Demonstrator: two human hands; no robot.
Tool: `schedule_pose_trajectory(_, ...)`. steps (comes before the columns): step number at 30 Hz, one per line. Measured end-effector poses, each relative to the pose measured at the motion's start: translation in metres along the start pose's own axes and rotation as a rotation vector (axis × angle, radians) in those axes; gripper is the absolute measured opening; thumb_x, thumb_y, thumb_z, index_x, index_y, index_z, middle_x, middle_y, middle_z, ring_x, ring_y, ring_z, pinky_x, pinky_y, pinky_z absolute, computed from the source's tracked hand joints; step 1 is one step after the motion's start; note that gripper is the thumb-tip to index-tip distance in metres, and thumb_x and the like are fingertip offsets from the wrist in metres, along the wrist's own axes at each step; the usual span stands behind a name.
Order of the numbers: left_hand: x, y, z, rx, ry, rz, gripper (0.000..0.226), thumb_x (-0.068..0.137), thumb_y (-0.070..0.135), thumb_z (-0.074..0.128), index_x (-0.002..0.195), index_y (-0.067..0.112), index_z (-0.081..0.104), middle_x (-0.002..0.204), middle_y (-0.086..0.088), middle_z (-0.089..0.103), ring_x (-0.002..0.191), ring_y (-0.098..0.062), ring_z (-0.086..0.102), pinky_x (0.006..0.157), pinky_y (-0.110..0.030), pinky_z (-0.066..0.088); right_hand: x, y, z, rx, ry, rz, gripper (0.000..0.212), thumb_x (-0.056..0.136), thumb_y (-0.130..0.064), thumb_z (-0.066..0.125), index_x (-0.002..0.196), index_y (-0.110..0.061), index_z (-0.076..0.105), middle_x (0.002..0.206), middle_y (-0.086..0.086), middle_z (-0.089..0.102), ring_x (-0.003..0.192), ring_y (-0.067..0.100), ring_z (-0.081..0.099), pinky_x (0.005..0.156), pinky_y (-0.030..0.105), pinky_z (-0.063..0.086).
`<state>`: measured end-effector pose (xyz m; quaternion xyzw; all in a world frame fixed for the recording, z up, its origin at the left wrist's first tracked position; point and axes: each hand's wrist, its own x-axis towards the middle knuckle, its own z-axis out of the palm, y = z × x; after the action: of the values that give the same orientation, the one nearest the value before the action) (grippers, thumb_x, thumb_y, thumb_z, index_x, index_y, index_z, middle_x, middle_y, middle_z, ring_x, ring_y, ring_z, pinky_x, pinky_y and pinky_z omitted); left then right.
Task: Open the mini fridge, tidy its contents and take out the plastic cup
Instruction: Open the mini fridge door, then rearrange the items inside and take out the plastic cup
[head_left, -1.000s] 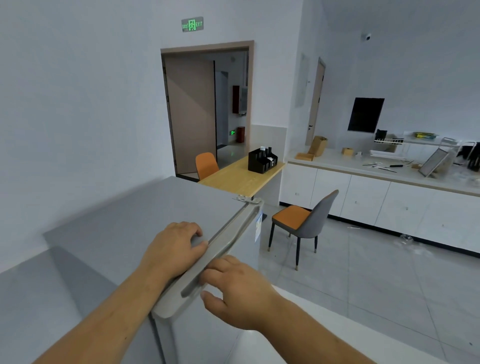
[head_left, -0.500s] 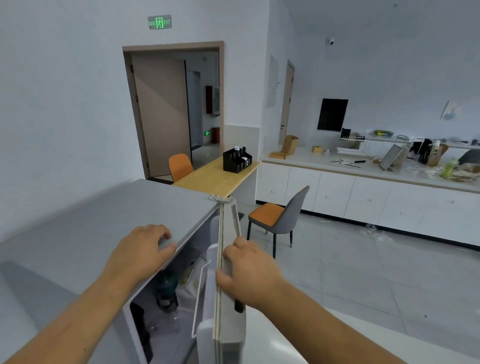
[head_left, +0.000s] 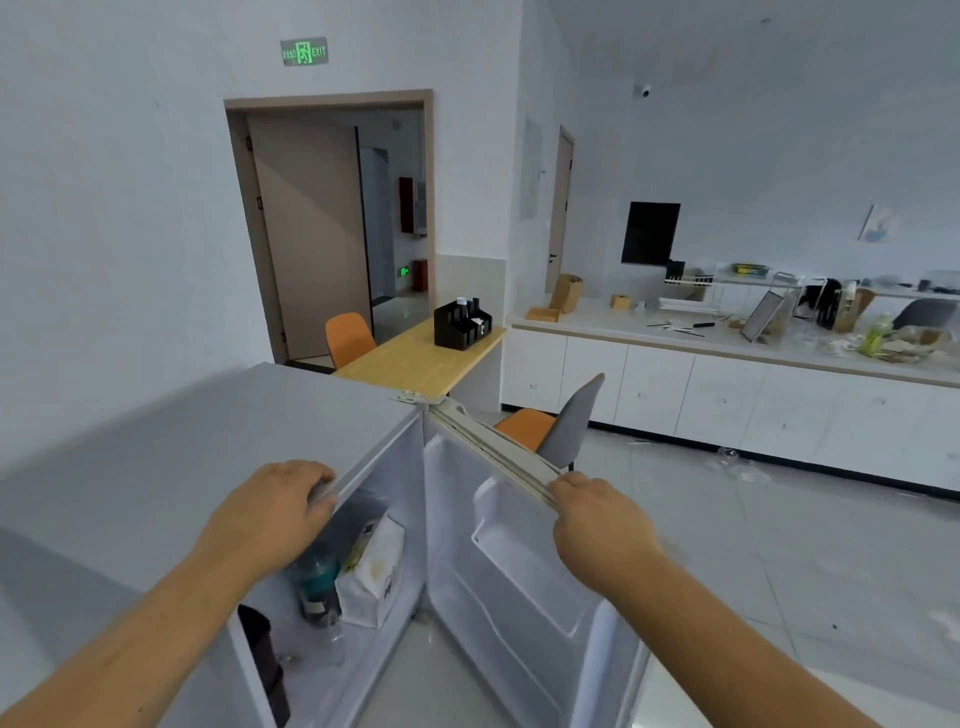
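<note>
The grey mini fridge (head_left: 171, 447) stands below me with its door (head_left: 519, 582) swung wide to the right. My right hand (head_left: 597, 519) grips the door's top edge. My left hand (head_left: 275, 514) rests over the front lip of the fridge top, fingers curled on it. Inside I see a teal-capped bottle (head_left: 318, 582), a white paper bag (head_left: 374, 571), a dark container (head_left: 262, 654) at the lower left, and a clear plastic item (head_left: 332, 634) low in front of the bottle, too faint to name.
A grey and orange chair (head_left: 556, 431) stands just behind the open door. A wooden table (head_left: 415, 358) with a black organiser (head_left: 461, 325) lies beyond the fridge. White counter cabinets (head_left: 727, 405) run along the right wall, and tiled floor (head_left: 779, 561) spreads to the right.
The door went from shut to wide open, my right hand carrying its top edge out to the right. The inside of the fridge has come into sight. My left hand stayed on the top.
</note>
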<state>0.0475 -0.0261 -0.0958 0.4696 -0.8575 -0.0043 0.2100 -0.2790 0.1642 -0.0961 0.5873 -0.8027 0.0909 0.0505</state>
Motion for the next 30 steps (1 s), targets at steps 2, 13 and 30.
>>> schedule_pose_trajectory(2,-0.006,0.004,0.003,0.057,-0.025,0.025,0.042,0.09,0.052,0.064,0.126,0.03,0.062,0.116,0.006,0.07,0.095,-0.015,0.06,0.081,-0.036,0.057,0.001,0.017,0.009,0.012,0.045,0.024,0.047,0.095,-0.014,0.043,0.141,-0.021,0.046,0.141,0.001,0.053,0.116,0.024,0.053,0.095,0.038,0.049)
schedule_pose_trajectory(13,-0.024,0.024,0.0,0.227,-0.048,0.01,0.063,0.09,0.056,0.06,0.146,0.03,0.048,0.146,0.006,0.058,0.124,-0.018,0.056,0.099,-0.036,0.053,0.018,0.065,0.016,-0.07,-0.028,0.049,0.072,0.093,-0.031,0.043,0.16,-0.027,0.014,0.169,-0.002,0.019,0.151,0.026,0.022,0.122,0.052,0.018)
schedule_pose_trajectory(30,-0.102,0.077,0.096,0.053,-0.12,-0.208,0.05,0.088,0.06,0.055,0.131,0.034,0.059,0.129,0.012,0.065,0.11,-0.012,0.06,0.089,-0.03,0.056,0.019,-0.078,0.093,0.279,-0.057,-0.516,0.039,0.099,-0.044,0.049,0.133,-0.027,0.057,0.132,-0.005,0.059,0.117,0.017,0.052,0.1,0.032,0.046)
